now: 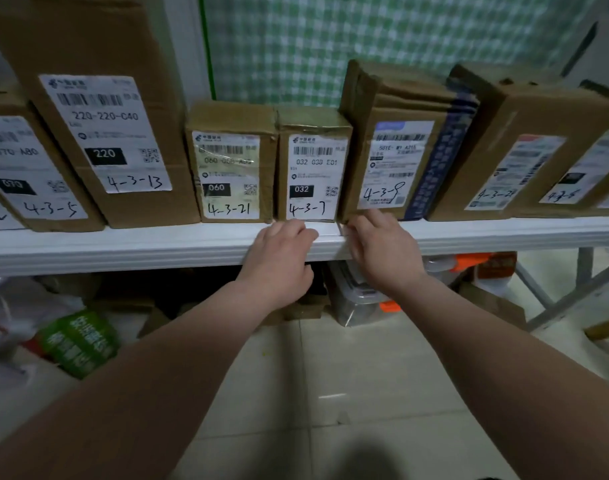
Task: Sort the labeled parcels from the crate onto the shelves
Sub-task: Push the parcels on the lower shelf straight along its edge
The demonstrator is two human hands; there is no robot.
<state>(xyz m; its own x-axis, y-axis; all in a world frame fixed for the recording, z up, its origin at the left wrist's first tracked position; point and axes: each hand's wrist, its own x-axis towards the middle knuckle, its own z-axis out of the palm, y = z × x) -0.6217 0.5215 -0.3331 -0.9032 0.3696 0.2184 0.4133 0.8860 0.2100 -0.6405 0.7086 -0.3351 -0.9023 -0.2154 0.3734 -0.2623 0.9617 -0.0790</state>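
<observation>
Nearest, pale floor tiles (330, 375), with two bare forearms reaching across them toward the box marked 4-3-7 (313, 168).

Below and left of that box, on the floor, a green printed bag (78, 341). Straight below it, under the shelf, a clear plastic tub (358, 299).

Just under the box, the left hand (280, 247), fingers loosely bent over the front lip of the white shelf (123, 244), gripping nothing, fingertips close to the box's lower edge.

Just below and right of the box, the right hand (382, 247), fingers apart and fairly straight, tips against the bottom left corner of the next box, marked 4-3-9 (389, 161), not wrapped round it.

The 4-3-7 box itself upright on the shelf, label facing out, touching the box marked 4-3-21 (230, 168) on its left and the taller 4-3-9 box on its right.

Further left of it, a tall box marked 4-3-13 (105, 116), then a box marked 4-3-5 (29, 168).

Further right, beyond 4-3-9, another brown box (521, 161), tilted, its handwritten number too blurred to read.

Behind and above the 4-3-7 box, a green-and-white checked cloth (365, 39).
</observation>
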